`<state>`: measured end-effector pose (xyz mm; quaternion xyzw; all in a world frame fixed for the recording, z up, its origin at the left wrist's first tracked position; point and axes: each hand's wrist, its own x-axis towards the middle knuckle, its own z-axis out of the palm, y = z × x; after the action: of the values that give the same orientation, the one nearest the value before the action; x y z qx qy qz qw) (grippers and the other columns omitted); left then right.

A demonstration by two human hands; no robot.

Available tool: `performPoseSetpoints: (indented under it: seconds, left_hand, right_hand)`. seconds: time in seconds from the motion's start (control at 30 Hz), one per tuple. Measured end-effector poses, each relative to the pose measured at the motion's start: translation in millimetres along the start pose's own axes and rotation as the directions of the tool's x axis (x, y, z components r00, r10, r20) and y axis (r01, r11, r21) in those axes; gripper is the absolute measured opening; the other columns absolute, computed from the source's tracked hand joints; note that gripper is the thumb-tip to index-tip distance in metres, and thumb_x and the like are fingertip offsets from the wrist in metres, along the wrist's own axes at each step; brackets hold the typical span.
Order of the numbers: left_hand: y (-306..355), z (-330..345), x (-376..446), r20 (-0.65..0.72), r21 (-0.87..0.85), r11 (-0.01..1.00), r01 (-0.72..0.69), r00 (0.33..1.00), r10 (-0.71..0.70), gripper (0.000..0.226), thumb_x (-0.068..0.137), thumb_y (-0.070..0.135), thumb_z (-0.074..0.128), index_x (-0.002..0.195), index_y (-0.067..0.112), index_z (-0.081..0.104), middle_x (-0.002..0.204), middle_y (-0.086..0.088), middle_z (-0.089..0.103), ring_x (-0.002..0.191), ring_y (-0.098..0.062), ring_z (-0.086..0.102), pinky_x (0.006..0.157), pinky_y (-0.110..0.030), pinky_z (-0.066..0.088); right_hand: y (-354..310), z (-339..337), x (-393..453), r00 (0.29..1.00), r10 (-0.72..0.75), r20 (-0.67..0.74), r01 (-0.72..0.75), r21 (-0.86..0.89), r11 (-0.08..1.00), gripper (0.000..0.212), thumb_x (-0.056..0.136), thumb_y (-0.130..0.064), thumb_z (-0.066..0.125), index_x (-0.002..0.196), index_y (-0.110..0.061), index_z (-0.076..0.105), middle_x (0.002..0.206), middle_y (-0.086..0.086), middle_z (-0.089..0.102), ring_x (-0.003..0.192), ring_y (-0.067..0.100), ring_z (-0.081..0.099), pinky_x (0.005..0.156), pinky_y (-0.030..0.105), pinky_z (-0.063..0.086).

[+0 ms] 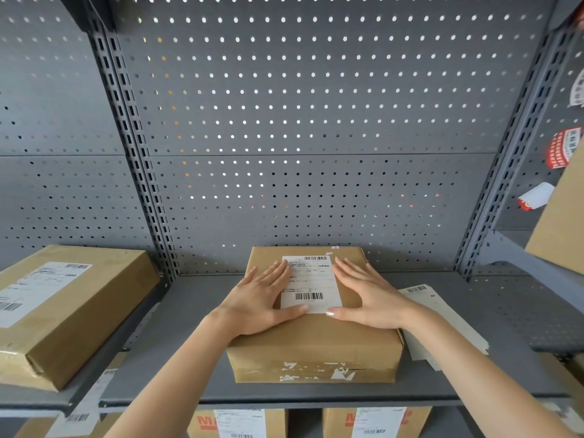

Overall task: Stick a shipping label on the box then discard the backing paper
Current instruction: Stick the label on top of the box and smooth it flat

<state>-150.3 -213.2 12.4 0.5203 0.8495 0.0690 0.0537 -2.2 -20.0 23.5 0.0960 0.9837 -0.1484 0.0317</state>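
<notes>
A brown cardboard box [316,346] sits on the grey shelf [196,311] in the middle of the view. A white shipping label [311,284] with barcodes lies flat on its top. My left hand [257,300] rests palm down on the label's left edge, fingers spread. Mirroring it, my right hand [368,295] presses flat on the label's right edge. Neither hand holds anything. To the right of the box, sheets of white backing paper [442,320] lie on the shelf, partly under my right forearm.
A larger labelled box [63,311] stands on the shelf at the left. A tilted cardboard box [562,216] leans in at the right. More labelled boxes [240,422] fill the shelf below. Grey pegboard [300,121] forms the back wall.
</notes>
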Motion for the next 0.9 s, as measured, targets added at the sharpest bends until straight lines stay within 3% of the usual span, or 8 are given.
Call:
performPoseSetpoints:
  seconds: [0.1,0.27,0.4,0.53,0.73,0.9]
  left_hand:
    - [13,2,-5,-0.01,0.007,0.999,-0.052,0.999,0.052,0.068,0.096,0.057,0.022,0.151,0.025,-0.003,0.158,0.012,-0.008,0.143,0.003,-0.009,0.118,-0.026,-0.01]
    - [21,9,-5,-0.013,0.019,0.994,-0.111,0.994,0.112,0.057,0.1,0.045,0.02,0.151,0.025,0.004,0.159,0.013,-0.003,0.144,0.002,-0.007,0.121,-0.029,-0.002]
    - [20,10,-6,-0.008,0.031,0.996,-0.078,0.997,0.078,0.059,0.099,0.049,0.02,0.151,0.03,0.001,0.158,0.018,-0.005,0.143,0.005,-0.007,0.12,-0.027,-0.004]
    - [22,11,-7,-0.006,0.031,0.998,-0.053,0.999,0.053,0.059,0.098,0.051,0.019,0.15,0.034,-0.002,0.157,0.021,-0.007,0.142,0.007,-0.009,0.12,-0.027,-0.005]
    - [25,9,-8,-0.002,0.036,0.999,0.004,1.0,-0.004,0.061,0.098,0.052,0.019,0.151,0.03,-0.002,0.158,0.019,-0.006,0.143,0.004,-0.008,0.119,-0.027,-0.007]
    - [23,10,-8,-0.008,0.075,0.99,0.12,0.993,-0.12,0.061,0.097,0.05,0.007,0.151,0.024,-0.004,0.16,0.006,-0.008,0.147,-0.007,-0.008,0.121,-0.034,-0.001]
  right_hand:
    - [-8,5,-6,0.996,-0.089,-0.019,0.088,-0.03,0.996,0.084,0.087,-0.066,0.036,0.151,-0.028,-0.004,0.154,-0.019,-0.017,0.14,-0.005,-0.02,0.12,0.038,-0.011]
    - [-20,13,-8,0.985,-0.168,0.036,0.17,-0.051,0.984,0.063,0.097,-0.052,0.029,0.15,-0.035,-0.001,0.154,-0.025,-0.012,0.139,-0.01,-0.018,0.118,0.033,-0.015]
    - [-21,16,-6,0.992,-0.121,0.042,0.124,-0.084,0.989,0.062,0.093,-0.061,0.017,0.148,-0.04,-0.002,0.153,-0.028,-0.011,0.139,-0.012,-0.016,0.12,0.035,-0.011]
    - [-22,17,-7,0.996,-0.091,0.02,0.093,-0.088,0.992,0.084,0.07,-0.075,-0.005,0.147,-0.044,-0.002,0.153,-0.028,-0.01,0.14,-0.011,-0.014,0.12,0.036,-0.009]
    - [-22,18,-9,1.0,-0.021,-0.014,0.019,-0.121,0.992,0.061,0.092,-0.062,0.012,0.148,-0.042,0.0,0.155,-0.025,-0.009,0.141,-0.008,-0.011,0.121,0.038,-0.006]
    - [-21,18,-11,0.993,0.099,-0.066,-0.107,-0.118,0.987,0.062,0.096,-0.056,0.012,0.151,-0.031,0.0,0.158,-0.017,-0.006,0.143,-0.003,-0.01,0.12,0.035,-0.007]
